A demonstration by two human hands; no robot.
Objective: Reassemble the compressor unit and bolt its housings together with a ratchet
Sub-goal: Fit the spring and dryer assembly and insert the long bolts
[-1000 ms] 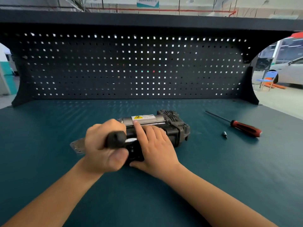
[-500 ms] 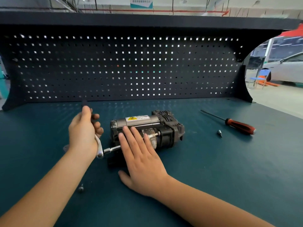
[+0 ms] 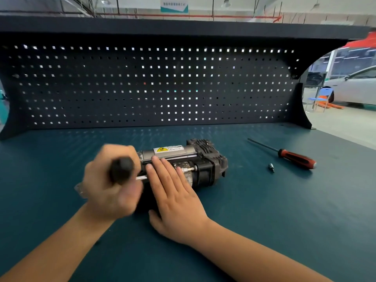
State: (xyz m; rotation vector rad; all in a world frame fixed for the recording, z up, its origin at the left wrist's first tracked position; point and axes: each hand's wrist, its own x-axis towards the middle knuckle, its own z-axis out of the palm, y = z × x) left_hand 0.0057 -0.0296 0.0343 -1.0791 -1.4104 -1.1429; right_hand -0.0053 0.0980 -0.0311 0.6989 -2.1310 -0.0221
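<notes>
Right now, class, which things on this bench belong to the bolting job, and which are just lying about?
In use:
- compressor
- ratchet, gripped by the left hand
- right hand, pressed flat on the compressor

Lying about:
- screwdriver, off to the right, untouched
- small metal bit beside the screwdriver

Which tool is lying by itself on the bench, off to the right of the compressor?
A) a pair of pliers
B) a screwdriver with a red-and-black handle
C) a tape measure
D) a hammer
B: a screwdriver with a red-and-black handle lies on the bench to the right of the compressor, with a small bit near it.
</notes>
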